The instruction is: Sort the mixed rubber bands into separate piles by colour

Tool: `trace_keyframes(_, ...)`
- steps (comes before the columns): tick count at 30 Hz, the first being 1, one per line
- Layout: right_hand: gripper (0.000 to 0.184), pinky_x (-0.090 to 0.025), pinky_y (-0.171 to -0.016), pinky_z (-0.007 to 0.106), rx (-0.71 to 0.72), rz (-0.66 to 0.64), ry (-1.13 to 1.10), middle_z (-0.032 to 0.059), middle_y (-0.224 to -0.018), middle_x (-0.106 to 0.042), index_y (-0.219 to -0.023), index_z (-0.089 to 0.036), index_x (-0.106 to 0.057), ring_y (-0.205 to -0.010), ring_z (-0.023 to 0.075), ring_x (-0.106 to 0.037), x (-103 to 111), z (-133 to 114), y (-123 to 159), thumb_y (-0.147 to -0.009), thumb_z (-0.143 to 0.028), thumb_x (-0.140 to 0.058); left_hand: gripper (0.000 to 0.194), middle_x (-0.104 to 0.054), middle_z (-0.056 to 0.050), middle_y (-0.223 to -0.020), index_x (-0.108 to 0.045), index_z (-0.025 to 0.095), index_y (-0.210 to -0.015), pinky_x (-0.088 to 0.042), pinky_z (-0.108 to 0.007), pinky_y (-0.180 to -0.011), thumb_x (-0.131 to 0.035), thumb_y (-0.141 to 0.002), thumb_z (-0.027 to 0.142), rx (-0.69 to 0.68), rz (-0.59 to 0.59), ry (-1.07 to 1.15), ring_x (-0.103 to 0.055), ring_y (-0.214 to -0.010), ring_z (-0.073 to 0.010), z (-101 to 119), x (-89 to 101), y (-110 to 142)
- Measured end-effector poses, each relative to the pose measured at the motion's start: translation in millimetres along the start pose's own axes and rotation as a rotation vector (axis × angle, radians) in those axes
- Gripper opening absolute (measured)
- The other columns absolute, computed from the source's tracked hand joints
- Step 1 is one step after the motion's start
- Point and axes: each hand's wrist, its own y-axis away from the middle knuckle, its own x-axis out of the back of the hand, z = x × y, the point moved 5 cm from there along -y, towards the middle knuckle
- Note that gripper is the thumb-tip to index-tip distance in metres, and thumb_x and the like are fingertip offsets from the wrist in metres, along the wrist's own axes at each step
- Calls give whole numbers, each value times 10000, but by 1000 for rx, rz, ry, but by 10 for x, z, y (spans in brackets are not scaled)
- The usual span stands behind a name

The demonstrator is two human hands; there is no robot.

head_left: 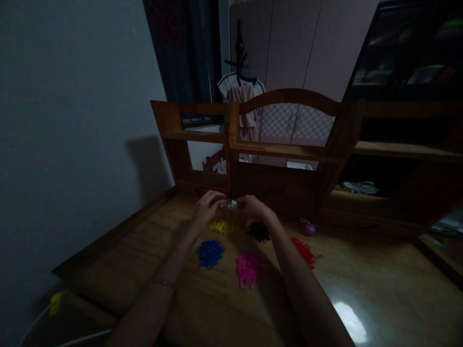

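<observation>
Above the desk, my left hand (208, 206) and my right hand (254, 206) are closed on opposite sides of a small clear container (232, 205) with a white label. Something yellow shows at its left side. Just below lies a pile of yellow bands (222, 226). Black bands (258, 232) sit under my right wrist. Closer to me are a blue pile (211, 253) and a pink pile (249, 270), with red bands (304, 252) to the right of my right forearm. They look like small elastic bands; fine detail is too dim to tell.
A small purple round object with a loop (308, 228) stands behind the red bands. The wooden desk (376, 270) has a shelf unit (275, 150) along its back. A wall (83, 120) borders the left side. A white cable (85, 338) runs at the lower left.
</observation>
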Motion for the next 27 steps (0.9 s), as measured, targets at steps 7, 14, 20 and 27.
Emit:
trace_keyframes(7, 458, -435, -695, 166, 28, -4, -9, 9, -937, -732, -1094, -203, -705, -883, 170, -651, 0, -97, 12, -644, -123, -695, 77, -611, -25, -937, -650, 203, -856, -486, -297, -849, -661, -793, 244, 0, 116, -92, -602, -911, -179, 44, 105, 1)
trace_keyframes(14, 475, -455, -712, 187, 0, 17, -8, 1, -953, -734, -1109, -230, -699, -882, 178, -658, 111, -11, 40, -639, -187, -745, 241, -624, -95, -1044, -599, 164, -1063, -459, -388, -924, -412, -928, 232, 122, 135, -210, -593, -1000, -216, -432, 232, 18)
trace_keyframes(20, 533, -468, -759, 204, -37, 70, 30, 7, -995, -725, -1140, -217, -680, -908, 187, -656, 305, 108, 87, -617, -224, -784, 395, -646, -111, -1128, -620, 148, -1155, -439, -401, -989, -431, -819, 58, 166, -137, -273, -595, -1065, -224, -796, -88, 195)
trace_keyframes(27, 520, -464, -713, 198, -69, 63, 60, 7, -953, -731, -1104, -211, -698, -899, 194, -656, 414, 165, 140, -593, -185, -788, 450, -670, -100, -1096, -640, 155, -1152, -465, -345, -954, -421, -784, 16, 158, -309, -277, -617, -1026, -199, -809, -278, 248)
